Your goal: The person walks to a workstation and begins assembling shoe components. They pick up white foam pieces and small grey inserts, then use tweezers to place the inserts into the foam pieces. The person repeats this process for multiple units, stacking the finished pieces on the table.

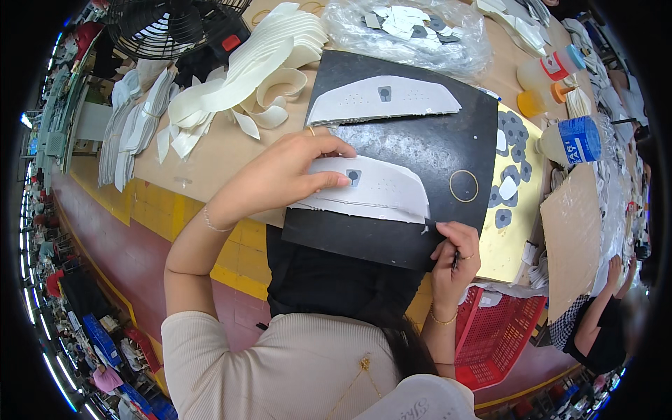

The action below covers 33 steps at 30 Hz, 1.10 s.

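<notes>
My left hand (311,168) lies over the left part of a stack of white curved fabric panels (392,185), thumb and forefinger apart beside a small grey patch (354,178) on the top panel. My right hand (455,253) is closed at the near right corner of that stack. Between its fingers shows a thin dark pen-like tool (456,261); its tip is hard to make out. Both rest over a black mat (462,150). Farther up the mat lies a second stack of white panels (420,98) with a similar grey patch.
A rubber band (463,185) lies right on the mat. Grey patches (502,218) sit on a yellow sheet (493,252). Bottles (570,140) stand at the right. White strips (245,84), a black fan (161,28) and a plastic bag (336,31) lie behind; a red basket (483,350) stands below.
</notes>
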Each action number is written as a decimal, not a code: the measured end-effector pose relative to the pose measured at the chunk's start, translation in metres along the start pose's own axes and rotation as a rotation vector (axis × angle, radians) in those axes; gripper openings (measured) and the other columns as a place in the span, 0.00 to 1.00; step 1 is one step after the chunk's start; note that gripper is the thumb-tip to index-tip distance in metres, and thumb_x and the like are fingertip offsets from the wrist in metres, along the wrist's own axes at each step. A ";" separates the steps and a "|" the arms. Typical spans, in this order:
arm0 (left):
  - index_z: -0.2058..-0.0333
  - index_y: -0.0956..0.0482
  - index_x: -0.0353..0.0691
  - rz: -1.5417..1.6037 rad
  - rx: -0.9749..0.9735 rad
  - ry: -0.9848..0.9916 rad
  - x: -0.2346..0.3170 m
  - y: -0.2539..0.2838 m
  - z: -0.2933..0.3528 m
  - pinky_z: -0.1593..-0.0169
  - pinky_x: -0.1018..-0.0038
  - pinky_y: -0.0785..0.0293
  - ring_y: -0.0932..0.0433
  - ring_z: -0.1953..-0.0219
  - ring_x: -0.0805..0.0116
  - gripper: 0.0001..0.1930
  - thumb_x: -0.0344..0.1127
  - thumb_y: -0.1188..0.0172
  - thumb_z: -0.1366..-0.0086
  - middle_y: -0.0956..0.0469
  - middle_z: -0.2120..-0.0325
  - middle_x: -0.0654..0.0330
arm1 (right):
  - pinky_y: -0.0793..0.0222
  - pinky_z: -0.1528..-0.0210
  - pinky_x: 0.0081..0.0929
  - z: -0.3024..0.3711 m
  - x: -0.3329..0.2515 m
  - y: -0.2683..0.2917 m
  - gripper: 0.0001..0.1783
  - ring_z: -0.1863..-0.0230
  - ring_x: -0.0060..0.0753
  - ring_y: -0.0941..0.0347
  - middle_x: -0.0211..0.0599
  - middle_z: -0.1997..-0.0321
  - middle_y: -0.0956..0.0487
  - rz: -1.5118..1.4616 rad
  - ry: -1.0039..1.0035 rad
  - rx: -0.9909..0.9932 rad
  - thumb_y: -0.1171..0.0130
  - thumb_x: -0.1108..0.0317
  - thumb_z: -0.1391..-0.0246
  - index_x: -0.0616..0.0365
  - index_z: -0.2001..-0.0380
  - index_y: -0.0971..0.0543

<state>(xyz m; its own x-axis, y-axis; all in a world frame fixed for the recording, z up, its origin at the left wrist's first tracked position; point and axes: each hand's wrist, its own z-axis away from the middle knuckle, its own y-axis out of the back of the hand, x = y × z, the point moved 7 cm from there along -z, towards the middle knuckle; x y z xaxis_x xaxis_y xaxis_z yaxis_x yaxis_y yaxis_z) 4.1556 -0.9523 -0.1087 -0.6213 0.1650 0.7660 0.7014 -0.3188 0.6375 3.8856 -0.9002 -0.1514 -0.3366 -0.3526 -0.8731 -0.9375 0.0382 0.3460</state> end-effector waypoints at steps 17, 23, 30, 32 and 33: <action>0.46 0.21 0.42 -0.370 0.376 -0.027 -0.028 0.011 -0.077 0.45 0.63 0.35 0.29 0.50 0.54 0.32 0.49 0.27 0.49 0.26 0.54 0.54 | 0.38 0.78 0.16 0.000 0.003 -0.001 0.25 0.80 0.17 0.33 0.42 0.60 0.23 0.041 -0.004 -0.002 0.55 0.95 0.56 0.63 0.59 0.18; 0.47 0.20 0.43 -0.436 0.422 -0.085 -0.020 0.011 -0.073 0.45 0.65 0.34 0.28 0.52 0.54 0.30 0.46 0.26 0.48 0.25 0.54 0.57 | 0.37 0.78 0.14 0.000 0.000 -0.002 0.17 0.80 0.16 0.34 0.41 0.60 0.25 0.074 -0.004 -0.029 0.57 0.87 0.42 0.64 0.59 0.19; 0.49 0.22 0.44 -0.424 0.437 -0.104 -0.017 0.012 -0.072 0.46 0.65 0.33 0.27 0.52 0.54 0.29 0.45 0.26 0.50 0.25 0.54 0.58 | 0.38 0.78 0.15 0.000 0.002 -0.001 0.20 0.80 0.17 0.34 0.41 0.60 0.24 0.068 -0.011 -0.029 0.56 0.90 0.48 0.64 0.59 0.19; 0.49 0.22 0.44 -0.425 0.445 -0.119 -0.016 0.012 -0.072 0.46 0.65 0.33 0.27 0.52 0.55 0.29 0.44 0.26 0.49 0.25 0.54 0.58 | 0.38 0.78 0.16 0.000 0.002 0.000 0.25 0.80 0.17 0.34 0.41 0.61 0.23 0.058 -0.010 -0.016 0.54 0.95 0.57 0.63 0.59 0.18; 0.49 0.22 0.43 -0.426 0.449 -0.126 -0.016 0.012 -0.072 0.46 0.65 0.33 0.27 0.52 0.55 0.28 0.44 0.26 0.49 0.25 0.54 0.58 | 0.38 0.78 0.16 0.000 0.002 0.000 0.25 0.80 0.17 0.34 0.41 0.61 0.23 0.057 -0.010 -0.016 0.54 0.95 0.56 0.63 0.59 0.18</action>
<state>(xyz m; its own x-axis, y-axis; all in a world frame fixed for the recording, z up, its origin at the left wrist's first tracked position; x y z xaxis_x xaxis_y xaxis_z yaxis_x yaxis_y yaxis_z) 4.1485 -1.0258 -0.1191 -0.8515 0.3088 0.4237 0.4969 0.2177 0.8400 3.8852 -0.9014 -0.1532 -0.3905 -0.3408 -0.8552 -0.9152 0.0434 0.4006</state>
